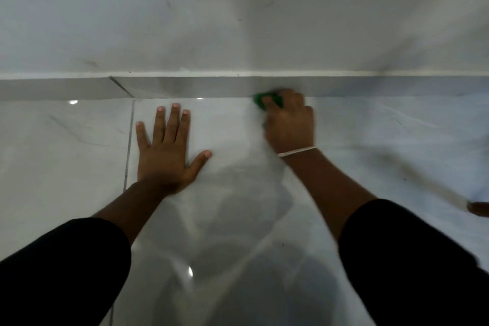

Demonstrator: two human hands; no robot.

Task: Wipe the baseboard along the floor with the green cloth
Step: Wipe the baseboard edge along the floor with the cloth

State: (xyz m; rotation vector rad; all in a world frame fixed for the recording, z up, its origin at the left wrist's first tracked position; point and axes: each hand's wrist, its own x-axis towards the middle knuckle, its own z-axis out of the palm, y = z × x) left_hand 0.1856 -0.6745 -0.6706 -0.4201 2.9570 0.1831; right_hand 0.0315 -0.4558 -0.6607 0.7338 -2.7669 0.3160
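Observation:
A grey baseboard [185, 87] runs left to right where the white wall meets the glossy tiled floor. My right hand [289, 122] grips the green cloth [260, 100] and presses it against the bottom edge of the baseboard, right of centre; most of the cloth is hidden under my fingers. The hand looks blurred. My left hand [166, 151] lies flat on the floor tile, fingers spread, palm down, a little in front of the baseboard and to the left of the cloth.
The white wall [238, 21] above the baseboard carries faint scuff marks. A tile joint [129, 140] runs down the floor left of my left hand. A brown object [479, 208] shows at the right edge of the floor.

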